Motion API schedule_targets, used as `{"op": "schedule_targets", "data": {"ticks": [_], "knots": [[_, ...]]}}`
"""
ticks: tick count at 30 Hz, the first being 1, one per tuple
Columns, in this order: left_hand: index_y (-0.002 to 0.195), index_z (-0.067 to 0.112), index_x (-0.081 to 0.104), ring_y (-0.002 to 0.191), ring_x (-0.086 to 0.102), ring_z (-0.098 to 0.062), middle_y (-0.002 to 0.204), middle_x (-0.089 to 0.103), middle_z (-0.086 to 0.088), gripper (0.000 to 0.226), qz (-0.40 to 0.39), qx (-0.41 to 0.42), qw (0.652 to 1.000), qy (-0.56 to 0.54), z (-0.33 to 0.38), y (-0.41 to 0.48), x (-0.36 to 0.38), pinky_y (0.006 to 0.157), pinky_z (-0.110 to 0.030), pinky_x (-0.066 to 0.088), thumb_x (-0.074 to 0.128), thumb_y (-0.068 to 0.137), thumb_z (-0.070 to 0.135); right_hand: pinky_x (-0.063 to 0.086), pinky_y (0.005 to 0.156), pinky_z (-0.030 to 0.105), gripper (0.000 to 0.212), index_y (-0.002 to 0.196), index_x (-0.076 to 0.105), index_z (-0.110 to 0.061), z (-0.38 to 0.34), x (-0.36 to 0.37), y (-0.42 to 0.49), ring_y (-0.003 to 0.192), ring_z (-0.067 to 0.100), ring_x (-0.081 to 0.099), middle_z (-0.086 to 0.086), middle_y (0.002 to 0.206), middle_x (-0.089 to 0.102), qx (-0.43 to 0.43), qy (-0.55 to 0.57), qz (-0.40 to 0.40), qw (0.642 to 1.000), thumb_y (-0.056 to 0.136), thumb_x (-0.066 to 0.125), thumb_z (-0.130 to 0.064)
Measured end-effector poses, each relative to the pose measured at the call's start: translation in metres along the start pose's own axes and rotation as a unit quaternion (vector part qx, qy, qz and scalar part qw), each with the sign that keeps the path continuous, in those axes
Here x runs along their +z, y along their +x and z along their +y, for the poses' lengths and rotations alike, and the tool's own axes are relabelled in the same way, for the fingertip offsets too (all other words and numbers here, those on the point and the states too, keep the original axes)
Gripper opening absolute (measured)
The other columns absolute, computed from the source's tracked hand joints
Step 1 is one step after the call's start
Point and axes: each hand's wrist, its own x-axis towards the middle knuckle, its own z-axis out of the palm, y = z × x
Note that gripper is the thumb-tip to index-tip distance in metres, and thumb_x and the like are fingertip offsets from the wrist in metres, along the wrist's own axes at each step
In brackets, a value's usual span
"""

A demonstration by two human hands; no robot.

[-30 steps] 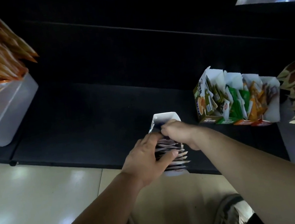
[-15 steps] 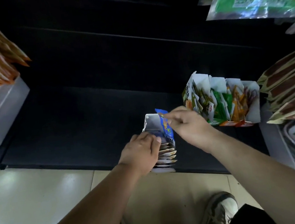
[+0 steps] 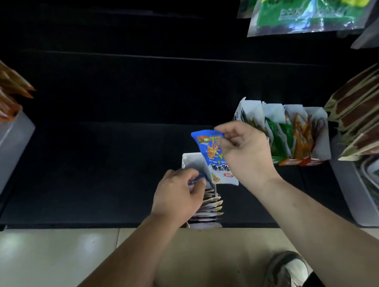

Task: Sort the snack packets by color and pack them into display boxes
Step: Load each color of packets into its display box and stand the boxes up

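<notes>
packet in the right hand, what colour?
Blue at the top, white below, with an orange cartoon print: the packet, head view.

Right hand pinches blue packet above box; left hand grips packets inside.

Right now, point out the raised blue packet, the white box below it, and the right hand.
blue snack packet (image 3: 211, 151): head view, its printed front.
white display box (image 3: 192, 161): head view, its far inner wall.
right hand (image 3: 243, 154): head view, back of the hand.

Blue-and-white packet (orange cartoon print), white display box, black shelf.
</notes>
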Motion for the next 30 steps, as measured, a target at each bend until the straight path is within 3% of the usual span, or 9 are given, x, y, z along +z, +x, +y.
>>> {"op": "schedule_targets", "data": {"ticks": [6,10,13,15,18,21,25,28,30], "knots": [[0.112,0.016,0.072,0.087,0.073,-0.002,0.094,0.079,0.008,0.015,-0.063,-0.104,0.92,-0.373,0.039,0.01,-0.032,0.076,-0.014,0.051,0.071,0.097,0.015,0.062,0.075,0.028,0.028,0.099,0.069,-0.025,-0.021,0.005,0.002,0.089,0.014,0.073,0.002,0.096,0.073,-0.034,0.077,-0.024,0.996,0.095,0.067,0.002],[0.106,0.011,0.071,0.068,0.069,0.003,0.083,0.078,0.011,0.011,-0.046,-0.15,0.901,-0.404,0.045,0.001,-0.047,0.059,-0.013,0.05,0.063,0.102,0.016,0.061,0.079,0.034,0.038,0.125,0.058,-0.028,-0.011,-0.003,-0.003,0.09,0.013,0.07,-0.005,0.097,0.069,-0.035,0.007,-0.017,0.999,0.097,0.062,-0.002],[0.103,0.013,0.073,0.057,0.061,0.0,0.08,0.076,0.007,0.013,-0.044,-0.188,0.895,-0.401,0.044,-0.004,-0.057,0.052,-0.02,0.043,0.061,0.103,0.019,0.053,0.086,0.02,0.051,0.132,0.062,-0.017,-0.004,-0.017,-0.013,0.1,0.012,0.066,-0.007,0.121,0.06,-0.094,-0.128,-0.137,0.978,0.086,0.057,0.003],[0.1,0.013,0.074,0.064,0.062,-0.011,0.091,0.077,-0.005,0.012,-0.029,-0.223,0.87,-0.438,0.042,-0.004,-0.062,0.053,-0.027,0.039,0.063,0.102,0.018,0.054,0.089,0.022,0.056,0.132,0.066,-0.018,0.006,-0.017,-0.023,0.1,0.013,0.067,-0.005,0.127,0.059,-0.107,-0.186,-0.19,0.958,0.082,0.056,0.004],[0.101,0.015,0.074,0.079,0.067,-0.018,0.103,0.079,-0.009,0.01,-0.019,-0.265,0.809,-0.524,0.046,-0.004,-0.065,0.06,-0.029,0.041,0.064,0.101,0.016,0.059,0.082,0.029,0.034,0.122,0.068,-0.024,0.0,-0.005,-0.041,0.09,0.012,0.072,-0.002,0.11,0.073,0.05,-0.035,-0.136,0.989,0.097,0.055,-0.004],[0.115,0.016,0.074,0.084,0.071,-0.015,0.11,0.079,-0.003,0.019,-0.059,-0.265,0.781,-0.562,0.052,-0.006,-0.06,0.071,-0.033,0.043,0.066,0.099,0.022,0.062,0.084,0.04,0.022,0.106,0.077,-0.017,-0.011,0.004,-0.05,0.092,0.018,0.076,0.005,0.1,0.079,0.19,0.159,-0.14,0.959,0.103,0.06,-0.031],[0.111,0.017,0.075,0.07,0.066,-0.009,0.092,0.076,0.0,0.023,-0.094,-0.272,0.815,-0.503,0.056,-0.005,-0.047,0.064,-0.029,0.043,0.066,0.1,0.035,0.061,0.078,0.032,0.013,0.102,0.078,-0.02,-0.004,0.011,-0.049,0.087,0.013,0.075,0.001,0.093,0.079,0.12,0.112,-0.073,0.984,0.095,0.074,-0.03],[0.1,0.01,0.074,0.065,0.061,-0.012,0.085,0.074,-0.002,0.024,-0.104,-0.26,0.862,-0.422,0.055,-0.006,-0.041,0.056,-0.026,0.045,0.066,0.1,0.033,0.062,0.081,0.052,0.012,0.093,0.074,-0.015,0.006,0.009,-0.037,0.088,0.034,0.074,0.014,0.092,0.077,0.119,0.09,0.009,0.989,0.096,0.07,-0.026],[0.095,0.01,0.074,0.064,0.061,-0.012,0.08,0.073,-0.001,0.019,-0.067,-0.259,0.885,-0.382,0.05,-0.008,-0.041,0.055,-0.025,0.046,0.066,0.098,0.027,0.062,0.077,0.053,0.014,0.089,0.069,-0.015,0.006,0.001,-0.025,0.085,0.032,0.073,0.013,0.09,0.075,0.083,0.069,0.019,0.994,0.096,0.069,-0.028]]}}
